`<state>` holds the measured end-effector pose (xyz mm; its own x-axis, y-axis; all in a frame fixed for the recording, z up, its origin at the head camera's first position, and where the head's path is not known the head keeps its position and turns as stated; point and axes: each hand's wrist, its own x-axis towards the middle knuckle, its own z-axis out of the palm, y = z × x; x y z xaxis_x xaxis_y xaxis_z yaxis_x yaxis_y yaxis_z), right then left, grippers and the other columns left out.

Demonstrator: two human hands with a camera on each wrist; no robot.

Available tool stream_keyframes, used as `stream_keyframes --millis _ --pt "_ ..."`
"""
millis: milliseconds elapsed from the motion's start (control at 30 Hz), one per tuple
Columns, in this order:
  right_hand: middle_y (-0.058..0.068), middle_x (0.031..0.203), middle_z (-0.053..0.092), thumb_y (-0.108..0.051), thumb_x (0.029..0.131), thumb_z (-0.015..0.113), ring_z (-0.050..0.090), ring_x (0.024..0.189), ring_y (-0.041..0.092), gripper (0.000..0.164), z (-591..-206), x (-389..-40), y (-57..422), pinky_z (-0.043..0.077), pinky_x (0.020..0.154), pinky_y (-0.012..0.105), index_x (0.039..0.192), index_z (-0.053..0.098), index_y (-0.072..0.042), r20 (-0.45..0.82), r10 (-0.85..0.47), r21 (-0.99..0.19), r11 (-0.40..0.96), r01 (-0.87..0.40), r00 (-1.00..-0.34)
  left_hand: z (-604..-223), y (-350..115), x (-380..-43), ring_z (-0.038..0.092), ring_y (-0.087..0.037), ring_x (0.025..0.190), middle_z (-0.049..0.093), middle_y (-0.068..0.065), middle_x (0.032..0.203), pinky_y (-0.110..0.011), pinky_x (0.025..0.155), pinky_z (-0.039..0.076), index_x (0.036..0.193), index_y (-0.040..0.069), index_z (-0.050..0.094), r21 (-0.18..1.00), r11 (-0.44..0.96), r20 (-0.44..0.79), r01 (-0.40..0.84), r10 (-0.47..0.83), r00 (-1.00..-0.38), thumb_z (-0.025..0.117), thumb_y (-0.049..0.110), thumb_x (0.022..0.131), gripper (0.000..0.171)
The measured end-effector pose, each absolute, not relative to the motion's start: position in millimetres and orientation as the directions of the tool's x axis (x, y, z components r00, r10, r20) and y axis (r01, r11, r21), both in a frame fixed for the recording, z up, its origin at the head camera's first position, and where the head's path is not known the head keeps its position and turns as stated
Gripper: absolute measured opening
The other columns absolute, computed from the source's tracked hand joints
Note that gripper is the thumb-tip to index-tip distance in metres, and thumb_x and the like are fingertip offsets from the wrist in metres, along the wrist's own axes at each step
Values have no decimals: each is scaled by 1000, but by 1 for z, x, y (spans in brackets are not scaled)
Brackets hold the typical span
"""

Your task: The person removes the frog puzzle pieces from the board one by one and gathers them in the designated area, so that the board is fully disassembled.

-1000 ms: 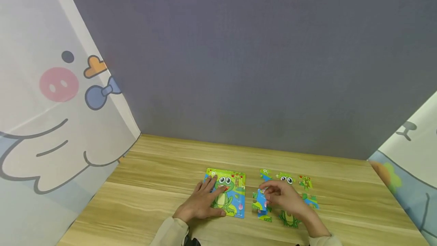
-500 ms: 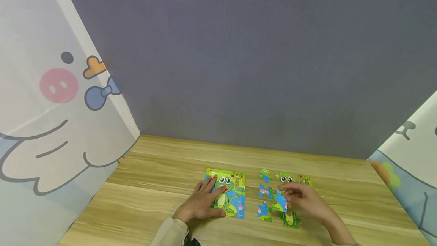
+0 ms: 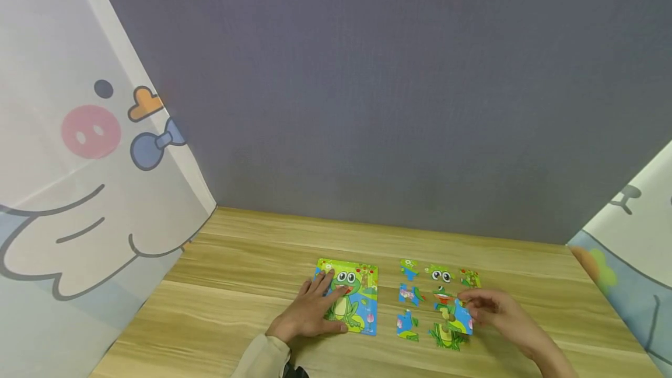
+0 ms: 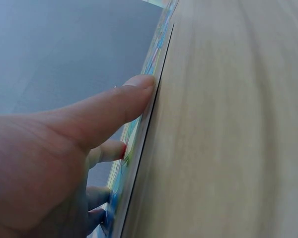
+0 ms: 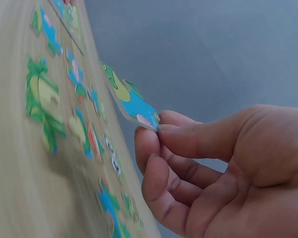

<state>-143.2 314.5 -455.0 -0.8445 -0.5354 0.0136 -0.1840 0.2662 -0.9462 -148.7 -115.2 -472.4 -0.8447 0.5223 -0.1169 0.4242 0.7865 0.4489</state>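
My left hand (image 3: 311, 309) lies spread over a frog picture board (image 3: 362, 302), its fingertips and thumb resting on the board. In the left wrist view the thumb (image 4: 114, 104) presses near the board's edge. My right hand (image 3: 504, 314) pinches a blue and green puzzle piece (image 3: 462, 317) between thumb and fingers. The right wrist view has this puzzle piece (image 5: 134, 101) raised above the table, tilted. Beneath it lies a puzzle piece with the frog's belly and legs (image 3: 445, 338). A piece with the frog's mouth (image 3: 443, 294) lies just behind.
Several other pieces lie apart in rough rows: an eyes piece (image 3: 440, 273), a flower corner (image 3: 408, 268), a pink and blue piece (image 3: 407, 294) and a lower left corner (image 3: 405, 326). Behind the wooden table (image 3: 252, 249) rises a grey panel (image 3: 367, 104).
My right hand has carried the puzzle piece rightward, from the left column of pieces to over the frog's belly and legs piece. My left hand has stayed on the board.
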Motion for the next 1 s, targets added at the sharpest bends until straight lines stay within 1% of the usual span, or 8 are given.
stream_keyframes --millis 267,333,400,500,567,700,800,1000 --pt "-23 108 65 6 99 49 63 90 -2 36 -465 -135 345 58 74 24 127 43 28 -31 -526 -936 314 -159 -850 -473 -115 -149 14 -44 156 13 -22 168 -67 122 16 155 19 38 460 785 -123 414 518 -846 68 53 90 80" --pt "-24 109 65 9 98 48 63 90 -2 34 -469 -132 352 58 73 23 127 45 27 -34 -531 -939 308 -156 -846 -473 -115 -149 14 -44 156 13 -22 168 -67 121 16 155 19 38 463 785 -125 412 518 -846 68 54 90 80" --pt "-23 109 66 11 97 48 62 90 -3 32 -472 -131 358 57 73 22 126 49 23 -28 -541 -945 289 -155 -840 -473 -115 -149 13 -44 156 13 -22 168 -67 121 15 155 19 38 464 784 -126 412 519 -845 68 54 90 80" --pt "-23 111 66 12 96 47 61 90 -4 31 -477 -129 365 56 73 20 126 55 16 -18 -556 -956 253 -149 -831 -473 -116 -150 13 -45 156 13 -23 168 -67 121 15 156 19 38 460 785 -125 415 520 -845 67 54 90 80" --pt "-23 111 67 13 95 47 62 91 -4 32 -480 -128 368 57 73 20 126 57 15 -9 -562 -962 231 -147 -827 -473 -116 -150 13 -45 156 13 -23 168 -67 122 15 155 19 38 455 787 -125 416 519 -845 67 54 90 80" --pt "-20 109 68 15 94 46 62 90 -3 32 -486 -127 371 58 72 22 124 53 21 11 -577 -965 208 -159 -817 -474 -116 -150 13 -45 156 13 -23 168 -67 122 15 156 18 37 448 792 -131 414 516 -846 66 55 90 80" --pt "-20 107 67 17 92 45 61 88 -3 32 -488 -126 371 57 70 22 123 50 24 9 -577 -959 225 -170 -817 -474 -116 -150 13 -45 156 13 -23 168 -68 121 15 156 18 37 446 793 -134 414 517 -846 66 55 91 80" --pt "-30 107 65 19 91 46 59 85 -6 31 -487 -125 368 55 67 20 118 43 34 -22 -540 -928 324 -184 -842 -474 -115 -150 12 -45 156 12 -23 168 -68 121 15 156 17 36 455 786 -129 418 523 -842 66 55 91 81"
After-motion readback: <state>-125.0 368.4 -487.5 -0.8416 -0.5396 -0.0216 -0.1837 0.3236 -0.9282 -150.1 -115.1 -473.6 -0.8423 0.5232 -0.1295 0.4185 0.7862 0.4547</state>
